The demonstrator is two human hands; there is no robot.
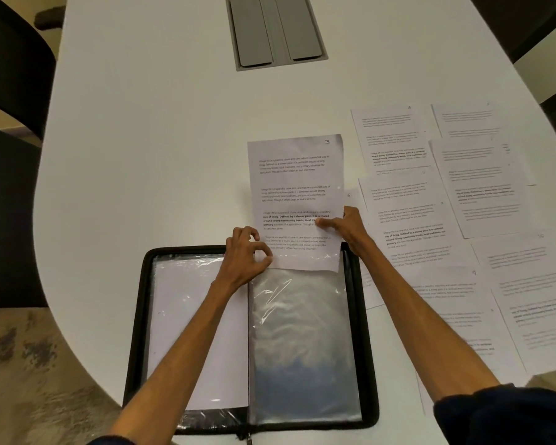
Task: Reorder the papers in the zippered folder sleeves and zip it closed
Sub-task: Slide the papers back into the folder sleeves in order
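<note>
Noted white table point(142, 139), grey 2-flap hatch point(275, 30) recessed far centre, black chair point(13, 59) left, mottled carpet point(29, 364) beneath.

Single head-worn view, wide-angle, facing forward and steeply down onto the white table point(148, 130). Close in: the open folder point(137, 332) sits low centre, table edges bow outward, far end reaches the top of frame.

Black zippered folder point(370, 396) open flat, page marked 3 point(296, 187) partly in right sleeve point(302, 348), loose pages point(430, 203) alongside.
</note>
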